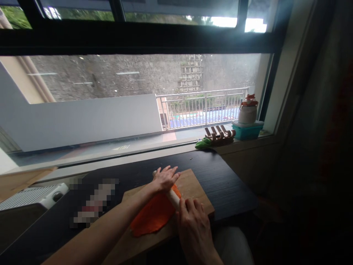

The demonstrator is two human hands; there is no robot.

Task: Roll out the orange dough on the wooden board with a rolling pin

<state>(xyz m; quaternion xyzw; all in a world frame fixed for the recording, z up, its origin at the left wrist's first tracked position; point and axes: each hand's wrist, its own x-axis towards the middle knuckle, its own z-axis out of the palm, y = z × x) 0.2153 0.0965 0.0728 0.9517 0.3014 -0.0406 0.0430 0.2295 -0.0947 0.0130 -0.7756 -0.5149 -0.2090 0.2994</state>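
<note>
A pale rolling pin lies slantwise over a flat sheet of orange dough on a wooden board. My left hand rests palm down on the far part of the pin, its fingers stretched out and slightly spread. Around the near end of the pin, the fingers of my right hand are bent over it; my thumb side is mostly hidden. My left forearm crosses above the dough and covers part of the board.
The board sits on a dark table by a window. A blurred-out item lies at the left. On the sill are a green cloth-like thing, a brown rack and a teal box with a jar on top.
</note>
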